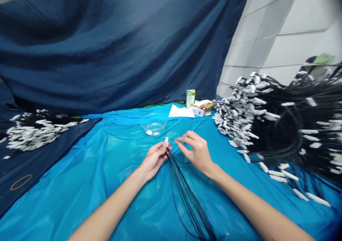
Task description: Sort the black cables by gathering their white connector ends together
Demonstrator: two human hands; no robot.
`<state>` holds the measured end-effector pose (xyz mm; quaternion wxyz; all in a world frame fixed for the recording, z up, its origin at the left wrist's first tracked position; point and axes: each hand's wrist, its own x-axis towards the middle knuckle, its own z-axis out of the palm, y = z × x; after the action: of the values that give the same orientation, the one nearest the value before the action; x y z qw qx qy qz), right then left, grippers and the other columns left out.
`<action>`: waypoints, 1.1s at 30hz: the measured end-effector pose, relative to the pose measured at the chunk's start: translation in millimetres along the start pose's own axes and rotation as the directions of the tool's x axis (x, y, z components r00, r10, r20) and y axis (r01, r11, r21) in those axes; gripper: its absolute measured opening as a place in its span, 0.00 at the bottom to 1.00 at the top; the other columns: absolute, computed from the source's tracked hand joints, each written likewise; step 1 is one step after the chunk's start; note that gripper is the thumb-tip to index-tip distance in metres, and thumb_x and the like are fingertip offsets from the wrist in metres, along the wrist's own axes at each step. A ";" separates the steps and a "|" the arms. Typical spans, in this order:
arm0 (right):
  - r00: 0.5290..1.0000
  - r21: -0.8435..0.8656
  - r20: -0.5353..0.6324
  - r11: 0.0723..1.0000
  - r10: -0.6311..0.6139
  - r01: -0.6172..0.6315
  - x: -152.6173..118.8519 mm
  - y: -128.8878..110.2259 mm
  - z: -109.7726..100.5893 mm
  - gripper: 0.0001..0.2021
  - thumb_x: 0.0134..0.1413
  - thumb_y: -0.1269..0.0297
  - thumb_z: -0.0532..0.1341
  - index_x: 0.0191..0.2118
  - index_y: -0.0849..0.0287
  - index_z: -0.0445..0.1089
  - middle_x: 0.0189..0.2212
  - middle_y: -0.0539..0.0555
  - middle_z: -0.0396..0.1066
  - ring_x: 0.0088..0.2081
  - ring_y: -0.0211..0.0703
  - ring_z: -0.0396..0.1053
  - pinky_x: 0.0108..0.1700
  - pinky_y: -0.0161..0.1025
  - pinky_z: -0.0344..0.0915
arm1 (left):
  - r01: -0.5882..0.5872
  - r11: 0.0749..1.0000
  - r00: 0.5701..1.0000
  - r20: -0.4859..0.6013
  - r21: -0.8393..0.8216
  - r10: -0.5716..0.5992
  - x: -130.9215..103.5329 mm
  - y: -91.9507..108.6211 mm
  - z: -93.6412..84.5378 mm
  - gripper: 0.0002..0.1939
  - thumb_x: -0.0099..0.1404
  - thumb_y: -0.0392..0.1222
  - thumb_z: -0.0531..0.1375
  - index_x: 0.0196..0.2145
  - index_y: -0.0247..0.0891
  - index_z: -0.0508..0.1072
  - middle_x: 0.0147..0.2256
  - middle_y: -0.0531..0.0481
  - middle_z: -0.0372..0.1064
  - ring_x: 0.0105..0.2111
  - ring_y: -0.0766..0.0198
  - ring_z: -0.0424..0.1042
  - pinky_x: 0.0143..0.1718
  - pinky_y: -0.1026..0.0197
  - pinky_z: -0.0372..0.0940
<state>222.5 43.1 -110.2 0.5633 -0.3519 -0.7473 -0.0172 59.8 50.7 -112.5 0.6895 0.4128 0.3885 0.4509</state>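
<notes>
My left hand pinches a small white connector upright between thumb and fingers. Several thin black wires run down from beneath it toward the front edge of the view. Just to the right, my right hand pinches the end of a single black wire between thumb and forefinger, its tip pointing left at the connector. Whether the tip touches the connector is too small to tell.
Behind my hands stands a clear bowl with a few white pieces. A large heap of black cables with white connectors lies at right, a smaller heap at left. A green-white carton and white paper stand behind.
</notes>
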 end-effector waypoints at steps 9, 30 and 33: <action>0.999 -0.019 -0.006 0.999 -0.036 0.036 0.7 -0.3 0.3 0.06 0.52 0.69 0.55 0.31 0.62 0.69 0.26 0.53 0.64 0.30 0.36 0.60 0.33 0.34 0.58 | -0.030 0.996 1.000 0.004 0.079 0.029 2.1 -2.2 -1.7 0.25 0.46 0.47 0.64 0.37 0.28 0.63 0.33 0.47 0.62 0.26 0.77 0.58 0.25 0.74 0.53; 0.969 0.232 0.242 0.968 0.042 -0.099 -4.8 -1.5 5.8 0.03 0.54 0.69 0.51 0.33 0.60 0.60 0.41 0.53 0.66 0.43 0.35 0.64 0.43 0.31 0.61 | -0.116 0.962 0.993 0.047 0.246 0.107 1.4 -4.2 -1.9 0.23 0.48 0.50 0.62 0.34 0.26 0.65 0.30 0.47 0.61 0.24 0.76 0.58 0.23 0.73 0.52; 0.969 0.278 0.239 0.952 0.063 -0.130 -3.2 -1.9 5.1 0.03 0.54 0.70 0.51 0.31 0.61 0.59 0.42 0.53 0.66 0.43 0.35 0.65 0.42 0.32 0.61 | -0.106 0.965 0.994 0.054 0.239 0.096 0.8 -3.9 -1.9 0.24 0.48 0.50 0.62 0.35 0.27 0.65 0.30 0.46 0.61 0.24 0.76 0.58 0.24 0.74 0.52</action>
<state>217.6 42.2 -114.1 0.5201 -0.3010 -0.7828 0.1614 59.5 50.9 -116.9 0.6184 0.5223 0.4042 0.4259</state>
